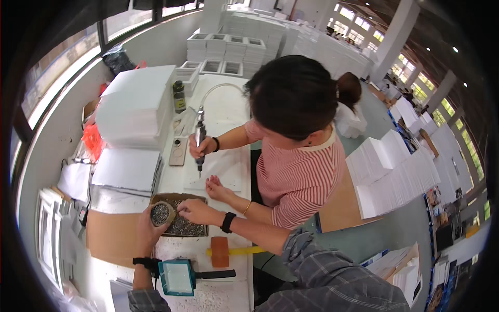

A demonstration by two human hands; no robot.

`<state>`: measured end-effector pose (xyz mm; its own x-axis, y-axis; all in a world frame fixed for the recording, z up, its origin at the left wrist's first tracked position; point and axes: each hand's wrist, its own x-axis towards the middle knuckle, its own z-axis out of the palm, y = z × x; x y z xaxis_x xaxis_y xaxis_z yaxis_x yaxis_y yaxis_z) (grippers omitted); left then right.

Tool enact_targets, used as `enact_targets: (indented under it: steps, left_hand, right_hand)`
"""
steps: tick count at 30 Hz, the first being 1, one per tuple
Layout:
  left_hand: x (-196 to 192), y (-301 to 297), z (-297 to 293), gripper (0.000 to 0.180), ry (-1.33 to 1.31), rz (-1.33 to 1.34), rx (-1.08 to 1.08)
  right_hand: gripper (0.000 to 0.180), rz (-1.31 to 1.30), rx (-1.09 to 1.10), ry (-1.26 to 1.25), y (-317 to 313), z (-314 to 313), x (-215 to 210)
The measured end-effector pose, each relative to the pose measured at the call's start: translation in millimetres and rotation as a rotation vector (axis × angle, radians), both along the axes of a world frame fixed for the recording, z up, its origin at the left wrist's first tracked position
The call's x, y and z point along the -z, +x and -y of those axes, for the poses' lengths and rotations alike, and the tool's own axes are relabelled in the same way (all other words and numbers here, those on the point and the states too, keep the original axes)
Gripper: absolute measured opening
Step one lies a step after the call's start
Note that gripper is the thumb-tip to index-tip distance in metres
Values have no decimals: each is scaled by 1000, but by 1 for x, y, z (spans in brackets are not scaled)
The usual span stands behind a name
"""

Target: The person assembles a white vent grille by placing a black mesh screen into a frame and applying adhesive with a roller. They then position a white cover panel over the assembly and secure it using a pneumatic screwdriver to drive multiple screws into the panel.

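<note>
Screws [160, 212] are heaped in a small round cup [161, 213] at the lower left of the frame, and the cup is gripped from below by the left hand [147, 228]. One screw is pinched between the fingertips of the right hand [196, 211], just right of the cup. Beneath both hands a shallow brown tray [183, 227] full of more screws is set on the white tabletop [215, 296]. Below it, a rubber mallet [220, 251] and a teal-framed handled tool [178, 277] are laid. Toward the centre, a powered screwdriver [198, 139] is held upright over a white panel [221, 169] by a co-worker in a striped shirt. White panel stacks [136, 106] are piled at upper left.
</note>
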<state>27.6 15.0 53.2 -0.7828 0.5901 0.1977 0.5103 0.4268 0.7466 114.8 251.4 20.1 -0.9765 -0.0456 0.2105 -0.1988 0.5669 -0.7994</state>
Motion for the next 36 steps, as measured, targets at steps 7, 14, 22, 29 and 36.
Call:
enact_targets:
  steps: [7, 14, 22, 29, 36]
  left_hand:
    - [-2, 0, 20, 74, -53, -29, -23]
    - [-33, 19, 55, 73, -49, 3, -51]
    - [-75, 79, 145, 76, -83, 167, -111]
    - [-100, 192, 233, 79, -224, 127, -245]
    - [-60, 318, 284, 85, -137, 212, -413]
  right_hand:
    - [29, 262, 67, -143, 22, -15, -18]
    - [29, 267, 59, -164, 52, -13, -65]
    - [23, 145, -92, -325, 110, 41, -150]
    - [19, 104, -457, -183, 176, 141, -176]
    - [20, 386, -626, -187, 226, 205, -99]
